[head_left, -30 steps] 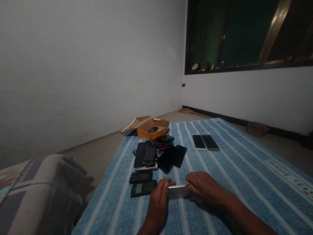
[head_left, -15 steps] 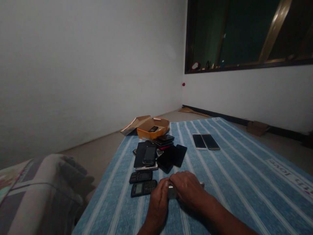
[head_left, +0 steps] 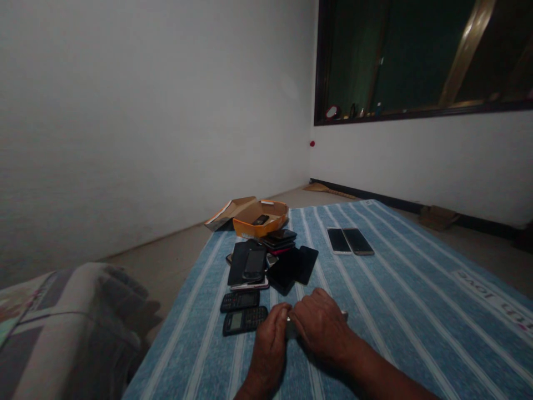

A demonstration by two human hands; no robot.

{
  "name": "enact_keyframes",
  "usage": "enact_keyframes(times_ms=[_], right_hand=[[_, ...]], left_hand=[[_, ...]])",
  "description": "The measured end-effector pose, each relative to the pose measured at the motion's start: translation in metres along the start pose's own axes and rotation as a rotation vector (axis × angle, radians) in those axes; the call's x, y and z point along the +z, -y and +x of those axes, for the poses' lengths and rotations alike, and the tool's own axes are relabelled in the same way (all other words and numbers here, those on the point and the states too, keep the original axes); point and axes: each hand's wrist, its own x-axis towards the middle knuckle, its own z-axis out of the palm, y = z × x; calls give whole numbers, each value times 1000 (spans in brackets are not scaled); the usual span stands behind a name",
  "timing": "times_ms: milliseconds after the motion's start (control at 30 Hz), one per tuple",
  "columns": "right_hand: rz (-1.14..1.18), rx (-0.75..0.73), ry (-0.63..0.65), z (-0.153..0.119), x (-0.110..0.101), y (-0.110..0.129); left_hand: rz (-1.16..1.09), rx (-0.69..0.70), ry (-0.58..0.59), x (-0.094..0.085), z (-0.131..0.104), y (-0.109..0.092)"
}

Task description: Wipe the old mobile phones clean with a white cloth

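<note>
A: What does the head view give you?

B: It's my only feed. The device [head_left: 345, 315] sits low in the middle, over the striped cloth [head_left: 400, 311], mostly hidden; I can't tell whether it rests on the fabric.

A: And the hands?

B: They meet, or nearly so. I see the left hand [head_left: 270, 339] clamped on one end, the right hand [head_left: 322, 325] curled over the rest. Its fingertips are hidden from me, so I can't tell whether it grips or only covers.

A: Why hold it that way?

B: My guess: the left steadies the thin body so the right can press without tipping it.

A: What's around?

B: Two keypad phones, the near one [head_left: 245, 320] and the far one [head_left: 240, 300], lie side by side, probably for easy reach. The near one crowds the left hand; contact I can't judge. Beyond is a pile [head_left: 255, 264] of phones, then the open box [head_left: 260, 229] with a small phone [head_left: 261, 220] inside.

A: And off right?

B: A white phone [head_left: 339, 241] and a gold phone [head_left: 358, 241], neatly paired, apparently set apart from the pile on purpose.

A: Any obstruction?

B: Mainly the hands themselves, blocking my sight of the device.
</note>
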Motion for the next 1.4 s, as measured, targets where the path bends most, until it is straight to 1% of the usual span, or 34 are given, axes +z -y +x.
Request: enact_keyframes(times_ms=[100,200,400,567,667,833,900,967,1067,1100,1167,1233,1300,1400], right_hand=[[15,-18,-35,-5,-5,-3],[1,-24,-41,-11,-5,-10],[-66,-40,39,-26,-7,-35],[-46,-53,27,-37,-12,-53],[-44,-40,43,-43,-15,-61],[-70,10,123,-55,-22,-74],[-71,46,98,-56,-26,-79],[-76,116,7,-53,-31,-81],[-113,232,-176,-34,-35,-77],[-128,243,-234,-24,-35,-73],[-148,235,-306,-3,-32,-61],[-169,233,-338,15,-27,-46],[-175,269,-320,28,-21,-29],[-155,250,-264,32,-14,-9]], left_hand=[[-2,3,1,-1,0,1],[-18,-2,5,-1,0,0],[-65,-40,23,0,0,-3],[-62,-47,33,0,-1,-4],[-48,-53,30,0,-1,-5],[-33,-53,37,-1,-1,-7],[-36,-54,39,-1,0,-7],[-40,-51,42,-1,1,-5],[-47,-50,32,0,1,-3],[-49,-50,26,0,1,-2],[-48,-43,18,0,1,-1],[-42,-31,21,0,1,0],[-31,-20,20,0,1,1],[-16,0,14,0,2,3]])
